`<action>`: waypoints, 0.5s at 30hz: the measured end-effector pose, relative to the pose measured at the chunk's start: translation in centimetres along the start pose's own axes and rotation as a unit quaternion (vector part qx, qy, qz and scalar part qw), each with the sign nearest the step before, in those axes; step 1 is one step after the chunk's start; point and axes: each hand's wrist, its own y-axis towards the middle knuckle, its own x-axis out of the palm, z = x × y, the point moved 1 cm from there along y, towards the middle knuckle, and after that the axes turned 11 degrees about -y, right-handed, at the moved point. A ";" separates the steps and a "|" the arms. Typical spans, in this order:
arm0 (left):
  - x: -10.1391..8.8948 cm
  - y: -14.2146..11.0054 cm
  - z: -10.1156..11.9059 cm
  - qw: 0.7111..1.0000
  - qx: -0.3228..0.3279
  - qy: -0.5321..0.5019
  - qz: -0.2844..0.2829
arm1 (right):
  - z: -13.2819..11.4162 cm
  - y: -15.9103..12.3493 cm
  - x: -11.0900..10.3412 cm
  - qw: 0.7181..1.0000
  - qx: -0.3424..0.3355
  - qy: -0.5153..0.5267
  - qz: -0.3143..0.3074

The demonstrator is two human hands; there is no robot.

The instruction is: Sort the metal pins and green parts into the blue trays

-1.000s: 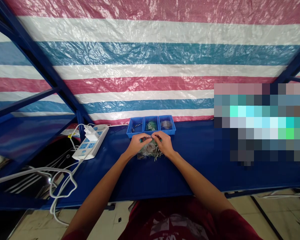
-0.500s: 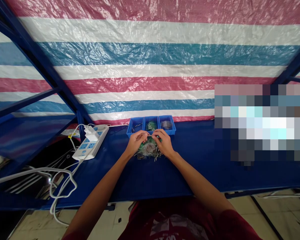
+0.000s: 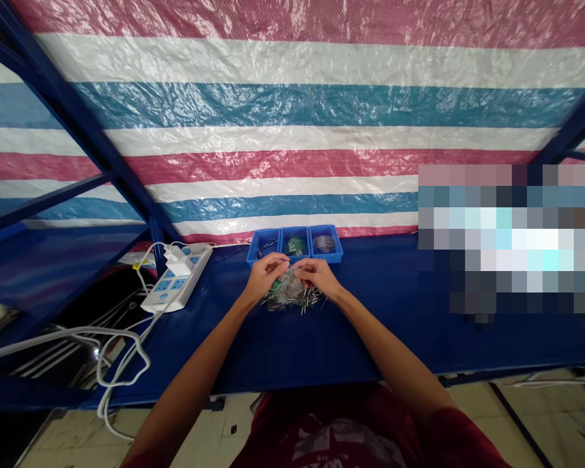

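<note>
My left hand (image 3: 268, 272) is closed, thumb against curled fingers, just in front of the blue bins; whatever sits in its fingertips is too small to make out. Close beside it, my right hand (image 3: 318, 275) pinches the upper edge of a clear plastic bag (image 3: 288, 283). Under both hands lies a pile of green and clear small bags, with thin metal rods (image 3: 308, 301) sticking out on its right side.
Three joined blue bins stand behind the hands: the left bin (image 3: 264, 244) holds rods, the middle bin (image 3: 295, 244) green pieces, the right bin (image 3: 324, 243) clear bags. A white power strip (image 3: 178, 281) with loose cables lies left on the blue table (image 3: 370, 312). The right side is pixelated.
The small pale piece between my fingertips no longer shows. My right hand has lowered slightly, and the clear bag now reaches up between my hands. My left hand is nearly unmoved.
</note>
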 end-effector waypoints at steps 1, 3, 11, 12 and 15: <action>-0.1 0.1 -0.1 1.000 0.006 0.007 0.013 | 0.0 0.1 -0.2 1.000 0.003 -0.002 -0.004; -0.2 0.2 -0.4 0.999 0.015 0.017 0.034 | 0.1 0.3 -0.8 0.999 -0.001 0.008 0.051; -0.8 0.2 -0.1 0.995 0.031 0.093 0.015 | 0.0 0.3 -4.2 0.945 0.064 0.031 0.319; -1.0 0.2 0.0 0.992 0.033 0.119 -0.003 | -0.1 0.2 -4.3 0.948 0.064 -0.014 0.310; -1.3 0.2 0.2 0.975 0.047 0.200 -0.079 | -0.1 0.1 -4.1 0.947 0.033 -0.171 0.269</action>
